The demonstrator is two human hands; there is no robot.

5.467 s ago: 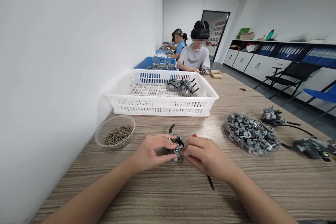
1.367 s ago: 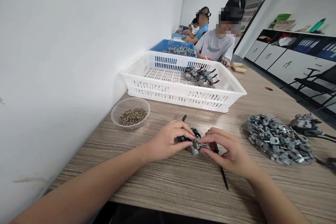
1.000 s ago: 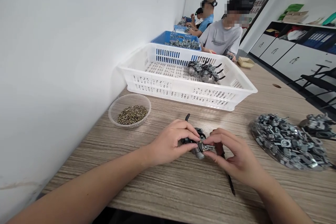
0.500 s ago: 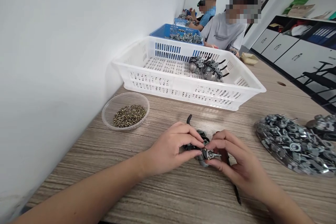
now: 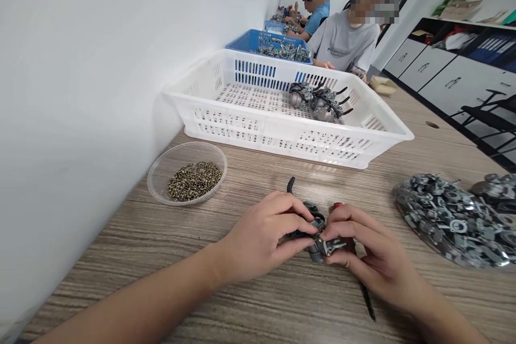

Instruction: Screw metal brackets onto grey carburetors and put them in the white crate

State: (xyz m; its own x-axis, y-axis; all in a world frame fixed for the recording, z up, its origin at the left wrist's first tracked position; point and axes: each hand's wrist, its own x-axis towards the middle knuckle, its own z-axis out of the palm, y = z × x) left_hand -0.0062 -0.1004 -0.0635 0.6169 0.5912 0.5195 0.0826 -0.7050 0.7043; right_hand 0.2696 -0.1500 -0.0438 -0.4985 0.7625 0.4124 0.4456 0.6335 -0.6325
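Observation:
A small grey metal carburetor (image 5: 316,252) with a black rubber hose (image 5: 291,185) sits on the table between my hands. My left hand (image 5: 266,236) is closed on its left side, thumb and fingers pinching the body. The fingers of my right hand (image 5: 366,247) pinch a small metal bracket (image 5: 336,246) at its right side, close to a brass-coloured screw. A tool like a screwdriver, with a red end (image 5: 337,205) and a dark shaft (image 5: 367,301), passes beneath my right hand; whether the palm holds it I cannot tell.
A clear round bowl (image 5: 153,185) of small brass-coloured screws stands at left. Behind is a white plastic crate (image 5: 250,123) with several carburetors (image 5: 322,107). A clear tray (image 5: 419,244) of metal parts lies right. Past a blue crate (image 5: 242,40) sit two people.
My hands and the carburetor have shifted slightly right and down. More of the tool's red end shows above my right hand. The camera view has moved slightly.

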